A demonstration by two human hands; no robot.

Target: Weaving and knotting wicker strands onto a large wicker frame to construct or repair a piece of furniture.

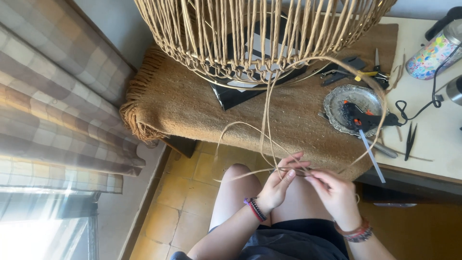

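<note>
A large woven frame of tan paper cord [260, 33] stands on a brown fringed cloth [192, 101] over the table. Loose strands of the tan cord [267, 130] hang from its rim down to my lap. My left hand [279, 185] pinches these strands between thumb and fingers. My right hand [334, 192] holds the same strands just to the right, fingertips almost touching the left hand. One long strand loops out to the right over the table and back to my hands.
A black glue gun [368, 118] lies on a silver dish [337, 103]. Pliers and clips [353, 72], small black snips [410, 139], a colourful bottle [433, 53] and a black cable lie on the table at right. A checked curtain [53, 96] hangs at left.
</note>
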